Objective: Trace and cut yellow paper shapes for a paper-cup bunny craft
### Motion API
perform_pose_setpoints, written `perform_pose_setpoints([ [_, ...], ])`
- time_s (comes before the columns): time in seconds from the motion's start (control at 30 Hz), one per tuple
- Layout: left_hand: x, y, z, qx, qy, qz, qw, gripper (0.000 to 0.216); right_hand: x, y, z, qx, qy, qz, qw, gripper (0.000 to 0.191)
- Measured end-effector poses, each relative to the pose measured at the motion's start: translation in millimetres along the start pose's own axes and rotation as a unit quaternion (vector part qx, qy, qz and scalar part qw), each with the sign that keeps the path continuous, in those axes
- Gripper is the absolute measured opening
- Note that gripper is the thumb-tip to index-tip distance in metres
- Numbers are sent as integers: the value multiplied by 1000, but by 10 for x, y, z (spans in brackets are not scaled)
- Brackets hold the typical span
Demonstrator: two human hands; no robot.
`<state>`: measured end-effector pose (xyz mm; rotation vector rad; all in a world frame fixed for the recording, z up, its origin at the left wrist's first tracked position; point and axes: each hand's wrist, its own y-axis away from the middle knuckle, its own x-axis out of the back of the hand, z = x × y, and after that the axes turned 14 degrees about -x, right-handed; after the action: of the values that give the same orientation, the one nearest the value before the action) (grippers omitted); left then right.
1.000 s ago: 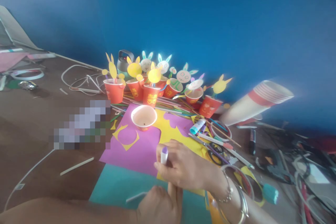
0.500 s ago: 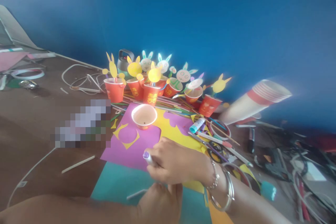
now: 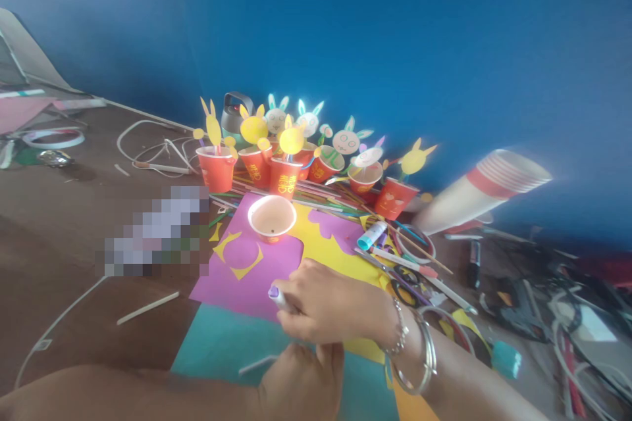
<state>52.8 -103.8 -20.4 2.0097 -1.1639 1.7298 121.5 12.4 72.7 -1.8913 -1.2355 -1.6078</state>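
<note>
My right hand (image 3: 330, 302), with bracelets at the wrist, is closed around a white marker (image 3: 278, 296) whose purple end points up and left. Just below it, my left hand (image 3: 301, 381) is closed too, its knuckles upward; whatever it grips is hidden. A thin white stick (image 3: 257, 365) shows beside the left hand, over a teal paper sheet (image 3: 217, 335); whether the hand touches it I cannot tell. Ahead of both hands, a paper cup (image 3: 271, 218) stands upright on purple paper (image 3: 222, 289), close to a yellow paper offcut (image 3: 245, 271) with a round hole.
Red cups (image 3: 285, 177) carrying paper rabbit figures line up at the back by thin coloured sticks. To the right are a glue stick (image 3: 372, 235), scissors (image 3: 402, 286), a leaning cup stack (image 3: 478, 191) and tangled cables (image 3: 573, 335). A loose stick (image 3: 148, 308) lies left.
Both hands keep nearly the same pose, the marker still in the right one. The view shifts very slightly; nothing else visibly moves.
</note>
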Motion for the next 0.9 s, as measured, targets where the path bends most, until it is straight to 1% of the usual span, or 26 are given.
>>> perform_pose_setpoints([
  [0.07, 26, 0, -5, -16, -2, 1, 1000, 34, 3, -2, 4, 1, -2, 0, 1000, 18],
  [0.23, 28, 21, 15, -24, -4, -43, 999, 43, 9, -19, 18, -3, -13, -1, 1000, 18],
  [0.43, -8, 35, 13, -46, -19, -35, 998, 46, 4, -42, 38, -7, -19, -4, 1000, 20],
  [0.6, 15, 29, -17, -62, -28, -35, 997, 43, 26, -70, 50, -11, -14, -2, 1000, 16],
  [0.9, 47, 22, -47, -86, -46, -50, 994, 43, 7, -113, 104, -29, -41, 6, 999, 16],
])
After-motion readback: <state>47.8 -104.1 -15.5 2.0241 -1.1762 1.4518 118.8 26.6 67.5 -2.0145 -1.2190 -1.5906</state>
